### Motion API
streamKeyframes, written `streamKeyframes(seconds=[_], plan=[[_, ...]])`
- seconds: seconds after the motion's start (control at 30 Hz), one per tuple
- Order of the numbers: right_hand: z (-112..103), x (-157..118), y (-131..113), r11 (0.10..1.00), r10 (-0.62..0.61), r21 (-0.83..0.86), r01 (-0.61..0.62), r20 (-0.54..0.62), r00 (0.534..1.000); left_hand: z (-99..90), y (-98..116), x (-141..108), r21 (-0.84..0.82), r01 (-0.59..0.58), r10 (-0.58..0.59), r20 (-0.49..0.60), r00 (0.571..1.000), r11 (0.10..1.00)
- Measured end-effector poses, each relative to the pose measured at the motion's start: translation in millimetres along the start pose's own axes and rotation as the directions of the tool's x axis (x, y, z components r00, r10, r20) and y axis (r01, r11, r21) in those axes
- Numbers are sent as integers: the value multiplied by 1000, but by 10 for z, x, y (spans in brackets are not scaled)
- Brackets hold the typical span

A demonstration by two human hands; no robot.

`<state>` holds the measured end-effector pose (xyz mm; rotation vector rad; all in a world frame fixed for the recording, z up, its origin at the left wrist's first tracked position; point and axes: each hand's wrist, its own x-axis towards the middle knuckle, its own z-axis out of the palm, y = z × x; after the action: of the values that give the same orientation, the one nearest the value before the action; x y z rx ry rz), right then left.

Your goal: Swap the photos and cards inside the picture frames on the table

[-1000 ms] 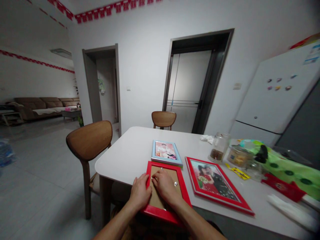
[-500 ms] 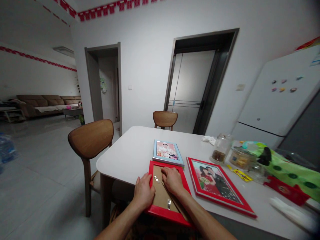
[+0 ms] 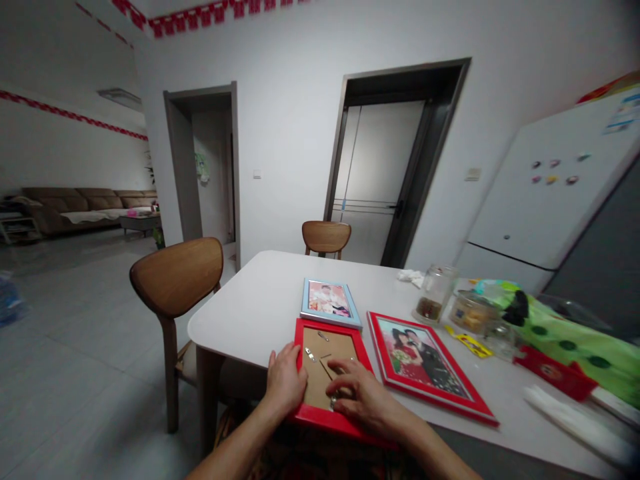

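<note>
A red picture frame (image 3: 320, 416) lies face down at the table's near edge, its brown backing board (image 3: 314, 381) showing. My left hand (image 3: 287, 377) grips the frame's left side. Over the lower part of the board is my right hand (image 3: 364, 399), thumb and fingers curved and apart, with the fingertips near a small metal hanger (image 3: 333, 401). Another metal hanger (image 3: 311, 354) sits on the board's left side, and a metal piece (image 3: 323, 336) lies near its top. The frame's right side is partly hidden by my right hand.
Behind lies a light-blue framed photo (image 3: 354, 309); to the right, a larger red framed photo (image 3: 483, 407). Farther right stand a glass jar (image 3: 438, 290), a food container (image 3: 473, 312), a red box (image 3: 555, 372) and a green bag (image 3: 587, 337). A wooden chair (image 3: 177, 277) stands left.
My right hand has moved down the backing board from near its top to the lower hanger, its fingers now apart. The left hand stays on the frame's left side. The view has shifted slightly.
</note>
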<state>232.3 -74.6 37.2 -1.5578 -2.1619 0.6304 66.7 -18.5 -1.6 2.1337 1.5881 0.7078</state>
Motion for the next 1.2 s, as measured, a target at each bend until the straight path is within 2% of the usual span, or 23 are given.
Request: streamKeyframes(seconds=[0.13,0.23,0.33,0.5,0.7,0.87,1.0,1.1,1.2], plan=[[91,63,98,1000,9,-25,-11,-85,996,9,-7,13,7,-10,10,-7,1000,1000],[105,98,159,990,85,-98,-104,-183,979,10,-13,25,1,-14,14,-8,1000,1000],[110,133,148,976,106,-160,-146,-233,967,15,-13,38,-17,-7,7,-12,1000,1000],[140,186,110,973,140,-132,-189,-314,939,3,-20,42,-83,6,-7,-12,1000,997],[40,197,18,978,70,-155,-139,-384,920,-13,-9,77,-263,7,-25,-63,998,965],[-31,246,-178,987,1,-146,-69,-421,907,-88,-19,186,-481,26,-76,-85,993,876],[-63,191,-118,995,-4,-95,-44,-448,894,-300,-248,277,-589,83,-160,-80,984,804],[-97,39,91,973,120,-131,-191,-421,899,-521,-569,318,-609,134,-228,-80,970,782],[-90,-133,286,900,289,-205,-384,-377,880,-687,-895,334,-576,195,-295,-86,952,794]])
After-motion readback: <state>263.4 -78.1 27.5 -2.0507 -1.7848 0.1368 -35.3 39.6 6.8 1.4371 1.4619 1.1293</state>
